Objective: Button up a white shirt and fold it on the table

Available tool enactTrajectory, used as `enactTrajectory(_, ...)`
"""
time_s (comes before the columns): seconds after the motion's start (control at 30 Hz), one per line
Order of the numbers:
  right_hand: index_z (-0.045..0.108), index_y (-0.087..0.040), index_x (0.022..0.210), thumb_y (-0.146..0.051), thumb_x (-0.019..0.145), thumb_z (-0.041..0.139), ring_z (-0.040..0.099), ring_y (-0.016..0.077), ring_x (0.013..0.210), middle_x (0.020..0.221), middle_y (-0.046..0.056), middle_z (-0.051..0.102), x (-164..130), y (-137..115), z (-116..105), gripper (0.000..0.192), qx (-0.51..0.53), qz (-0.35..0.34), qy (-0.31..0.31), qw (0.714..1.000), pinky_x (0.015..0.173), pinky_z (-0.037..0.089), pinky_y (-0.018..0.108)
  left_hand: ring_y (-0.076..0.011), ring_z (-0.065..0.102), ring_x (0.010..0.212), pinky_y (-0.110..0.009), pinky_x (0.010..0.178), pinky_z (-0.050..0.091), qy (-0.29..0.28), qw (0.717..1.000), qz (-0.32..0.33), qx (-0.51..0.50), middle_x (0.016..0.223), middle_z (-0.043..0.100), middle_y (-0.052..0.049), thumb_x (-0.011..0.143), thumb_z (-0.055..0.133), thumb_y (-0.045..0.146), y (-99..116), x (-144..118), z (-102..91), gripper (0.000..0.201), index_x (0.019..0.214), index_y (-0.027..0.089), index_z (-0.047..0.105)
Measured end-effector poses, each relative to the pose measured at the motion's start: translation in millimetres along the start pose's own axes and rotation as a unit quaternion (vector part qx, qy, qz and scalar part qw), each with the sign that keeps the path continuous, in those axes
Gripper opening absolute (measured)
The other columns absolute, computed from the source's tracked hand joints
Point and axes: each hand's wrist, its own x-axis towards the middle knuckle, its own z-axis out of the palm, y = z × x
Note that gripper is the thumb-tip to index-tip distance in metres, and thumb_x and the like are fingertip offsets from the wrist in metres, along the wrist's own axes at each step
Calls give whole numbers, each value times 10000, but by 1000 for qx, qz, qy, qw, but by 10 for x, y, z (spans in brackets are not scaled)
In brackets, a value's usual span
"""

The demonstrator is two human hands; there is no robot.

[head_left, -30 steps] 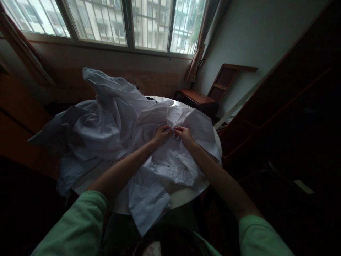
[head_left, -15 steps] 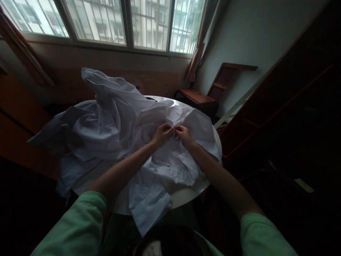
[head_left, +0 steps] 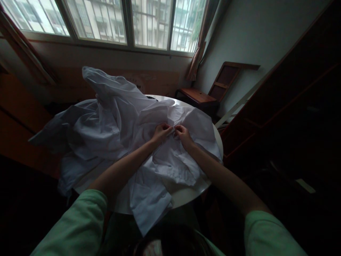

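A large crumpled white garment (head_left: pixel 112 124) lies heaped over a round white table (head_left: pixel 186 193), with parts hanging off the left and front edges. My left hand (head_left: pixel 161 133) and my right hand (head_left: pixel 182 134) meet near the middle of the cloth, fingertips almost touching. Each hand pinches a small fold of the white fabric at the same spot. What lies between the fingertips is too small to make out. Both forearms stretch over the garment from green sleeves.
A wide barred window (head_left: pixel 106 21) runs along the far wall. A brown wooden chair (head_left: pixel 210 94) stands behind the table at the right. Dark wooden furniture (head_left: pixel 287 106) fills the right side, and an orange-brown panel (head_left: pixel 16 117) the left.
My hands stay pinched on the same spot of the cloth, with only slight finger movement. The view has shifted a little.
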Motion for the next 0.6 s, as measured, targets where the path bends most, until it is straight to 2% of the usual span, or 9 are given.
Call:
enactTrajectory(0.2, 525, -171, 725, -265, 596, 552, 475, 90, 532, 616, -36, 515, -21, 2, 15, 162, -40, -26, -7, 999, 541, 403, 232, -95, 457, 522, -223, 495, 328, 25, 998, -55, -3, 553, 533, 1, 630, 631, 241, 17, -10, -8, 130, 593, 138, 560)
enactTrajectory(0.5, 555, -174, 728, -257, 626, 532, 489, 114, 620, 658, -16, 550, -3, 24, 1, 133, -86, -82, 17, 993, 612, 408, 234, -77, 397, 444, -217, 426, 279, -48, 994, -86, -44, 513, 492, 16, 643, 613, 336, -134, 76, -84, 188, 631, 154, 565)
enactTrajectory(0.6, 553, -171, 744, -276, 632, 527, 491, 116, 617, 665, -12, 552, 9, 25, -6, 156, -79, -79, 23, 993, 617, 410, 239, -85, 419, 475, -218, 448, 285, -40, 995, -83, -29, 534, 514, 11, 636, 631, 334, -101, 83, -64, 190, 629, 152, 578)
